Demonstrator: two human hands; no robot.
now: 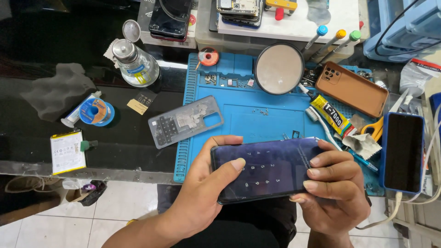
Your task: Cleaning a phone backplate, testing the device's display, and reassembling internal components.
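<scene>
Both hands hold a dark smartphone low in the frame, just above the near edge of the desk. Its long axis runs left to right, slightly tilted, with the lit screen facing up and showing a keypad. Of the two, the left hand cups the phone's left end from beneath, its fingers closed round the edge and its thumb lying on the glass over the keypad. At the other end, the right hand grips with its fingers curled over the top edge. Each hand is equally close, since both are touching it.

Beneath and beyond lies a blue work mat on the dark desk. On it rest a round mirror, a brown phone back cover, a clear phone frame and a glue tube. Pale floor tiles show below.
</scene>
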